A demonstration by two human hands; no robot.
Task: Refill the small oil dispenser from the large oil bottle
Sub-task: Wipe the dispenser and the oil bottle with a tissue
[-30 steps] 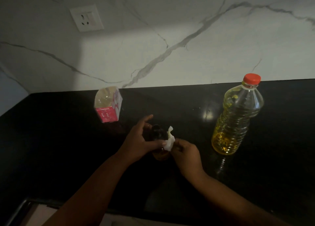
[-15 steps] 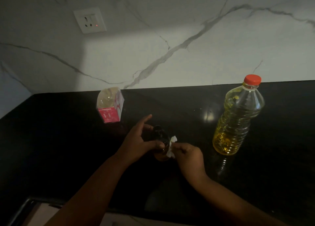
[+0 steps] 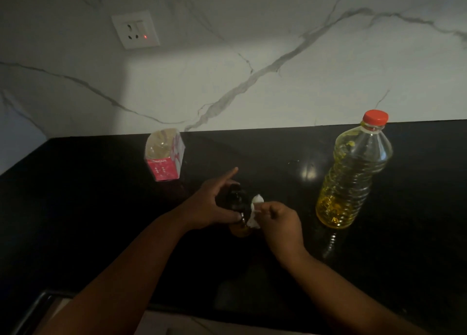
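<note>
Tipping is threatening the small oil dispenser (image 3: 238, 208): the left hand (image 3: 212, 205) is gripping it while the right hand (image 3: 279, 221) is pinching a tissue (image 3: 255, 212) against it. Its surface is probably oily, so it could be slipping.

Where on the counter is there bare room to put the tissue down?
Bare counter left of the pink box; also the strip between that box and the large oil bottle. Crowded at centre: left hand grips the small dispenser, right hand pinches the tissue against it.
</note>
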